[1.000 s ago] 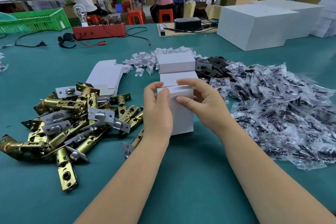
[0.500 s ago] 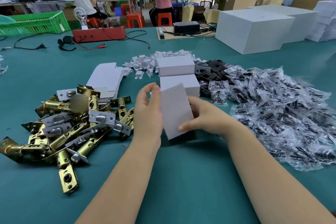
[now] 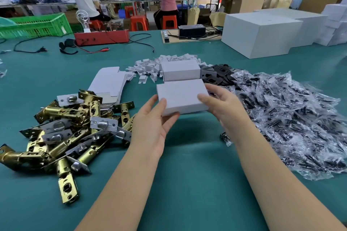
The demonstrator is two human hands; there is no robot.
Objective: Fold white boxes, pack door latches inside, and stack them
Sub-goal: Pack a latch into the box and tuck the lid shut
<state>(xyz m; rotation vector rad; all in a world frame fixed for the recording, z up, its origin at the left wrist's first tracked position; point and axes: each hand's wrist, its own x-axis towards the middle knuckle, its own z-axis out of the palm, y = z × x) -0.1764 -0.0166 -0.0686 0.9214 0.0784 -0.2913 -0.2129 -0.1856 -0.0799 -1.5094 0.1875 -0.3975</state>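
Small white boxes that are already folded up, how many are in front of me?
2: one small white box held between left hand and right hand, another behind it. More may be hidden.

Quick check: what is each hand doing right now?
Left hand: holds the closed white cardboard box at its near-left corner.
Right hand: fingers grip the same box's right end.

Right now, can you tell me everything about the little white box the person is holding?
The white box is a small, plain rectangular carton that looks like matte cardboard, with no print showing. It is closed and lies flat, broad side up, held above the green table. The left hand grips its near left corner, thumb on top, and the right hand grips its right end. Just behind it sits another white box.
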